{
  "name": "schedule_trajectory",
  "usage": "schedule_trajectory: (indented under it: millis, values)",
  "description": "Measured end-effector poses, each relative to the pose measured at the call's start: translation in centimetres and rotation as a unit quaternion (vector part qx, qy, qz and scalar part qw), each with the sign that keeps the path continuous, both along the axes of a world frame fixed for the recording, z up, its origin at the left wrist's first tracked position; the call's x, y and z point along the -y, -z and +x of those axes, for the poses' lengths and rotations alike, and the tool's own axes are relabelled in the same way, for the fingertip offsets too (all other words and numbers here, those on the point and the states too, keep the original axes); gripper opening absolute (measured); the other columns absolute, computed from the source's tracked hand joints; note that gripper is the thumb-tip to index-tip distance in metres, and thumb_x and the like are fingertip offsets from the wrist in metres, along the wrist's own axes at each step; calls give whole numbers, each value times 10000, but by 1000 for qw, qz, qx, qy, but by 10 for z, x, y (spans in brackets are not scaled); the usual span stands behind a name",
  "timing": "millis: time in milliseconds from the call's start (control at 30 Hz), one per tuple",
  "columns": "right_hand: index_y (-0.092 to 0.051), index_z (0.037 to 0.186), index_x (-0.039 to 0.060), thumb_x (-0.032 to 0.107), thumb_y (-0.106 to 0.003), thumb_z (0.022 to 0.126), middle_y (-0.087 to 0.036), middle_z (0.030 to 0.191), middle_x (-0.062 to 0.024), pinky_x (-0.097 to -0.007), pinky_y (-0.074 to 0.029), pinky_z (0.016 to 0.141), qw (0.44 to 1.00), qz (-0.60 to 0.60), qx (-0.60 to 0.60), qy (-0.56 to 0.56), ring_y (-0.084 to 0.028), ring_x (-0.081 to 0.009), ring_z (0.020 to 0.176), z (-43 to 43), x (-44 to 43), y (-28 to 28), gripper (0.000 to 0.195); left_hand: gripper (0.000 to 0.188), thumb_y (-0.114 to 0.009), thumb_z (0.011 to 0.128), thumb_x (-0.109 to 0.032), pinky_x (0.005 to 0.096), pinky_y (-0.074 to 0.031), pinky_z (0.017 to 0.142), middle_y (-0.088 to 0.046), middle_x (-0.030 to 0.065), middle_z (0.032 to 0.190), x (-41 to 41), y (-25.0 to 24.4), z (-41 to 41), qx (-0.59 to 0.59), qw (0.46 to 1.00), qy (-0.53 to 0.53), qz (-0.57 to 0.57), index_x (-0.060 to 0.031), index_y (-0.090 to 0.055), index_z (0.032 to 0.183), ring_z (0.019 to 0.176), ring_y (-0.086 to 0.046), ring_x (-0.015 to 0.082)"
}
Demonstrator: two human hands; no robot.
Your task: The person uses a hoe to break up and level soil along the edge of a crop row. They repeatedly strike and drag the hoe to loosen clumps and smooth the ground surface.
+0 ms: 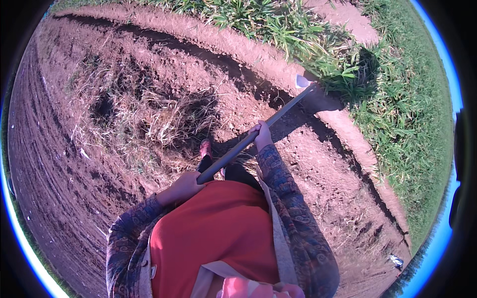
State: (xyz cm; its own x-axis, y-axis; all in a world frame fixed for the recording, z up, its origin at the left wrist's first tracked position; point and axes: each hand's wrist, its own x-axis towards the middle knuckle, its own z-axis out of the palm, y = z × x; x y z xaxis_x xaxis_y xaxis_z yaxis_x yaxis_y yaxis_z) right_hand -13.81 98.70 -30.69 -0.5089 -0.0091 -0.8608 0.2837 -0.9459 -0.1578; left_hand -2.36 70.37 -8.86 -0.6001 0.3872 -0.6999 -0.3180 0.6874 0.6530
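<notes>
A long-handled hoe [234, 151] slants up and to the right from my waist. My left hand [185, 186] grips the butt end of its shaft, close against the red garment. Farther up, my right hand [262, 133] is closed around the shaft near its middle. The pale metal hoe blade [302, 81] lies beyond both hands, over the bare soil edge where green plants begin. Shadow hides part of the ground by the blade.
A narrow, dark furrow [223, 61] curves across the soil in front of me. Dry cut grass [164, 123] lies in a heap at the left. Leafy green plants [402, 130] border the far side. A white object [395, 260] lies at the lower right.
</notes>
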Motion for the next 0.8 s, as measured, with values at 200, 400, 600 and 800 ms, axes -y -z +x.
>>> schedule_trajectory:
  millis: [200, 400, 600, 800]
  values:
    - [-350, 530, 143, 146, -496, 811, -365, 460, 21, -318, -390, 456, 991, -35, 12, -128, -383, -153, 426, 53, 65, 62, 316, 417, -653, 693, -367, 381, -460, 603, -604, 196, 684, 28, -18, 25, 45, 998, 10, -39, 29, -607, 816, 646, -613, 279]
    - [-316, 466, 150, 145, -495, 753, -338, 430, 17, -310, -380, 476, 962, -192, 119, -152, -357, -159, 428, 93, 137, -32, 338, 327, -651, 726, -303, 339, -433, 573, -587, 173, 673, 77, -110, 47, 119, 986, -26, -114, 12, -580, 776, 609, -564, 245]
    - [-290, 457, 157, 110, -496, 727, -310, 419, 27, -266, -350, 443, 971, -178, 86, -135, -317, -128, 397, 73, 122, -17, 343, 334, -633, 742, -292, 369, -444, 591, -572, 214, 676, 71, -73, 51, 10, 999, -17, -42, 30, -554, 776, 605, -577, 265]
    - [-312, 478, 163, 113, -473, 751, -327, 422, 52, -260, -357, 446, 966, -209, 91, -120, -323, -101, 391, 64, 115, -4, 321, 323, -613, 741, -282, 387, -455, 610, -591, 232, 735, 67, -64, 43, 3, 998, -19, -54, 28, -568, 819, 672, -603, 330]
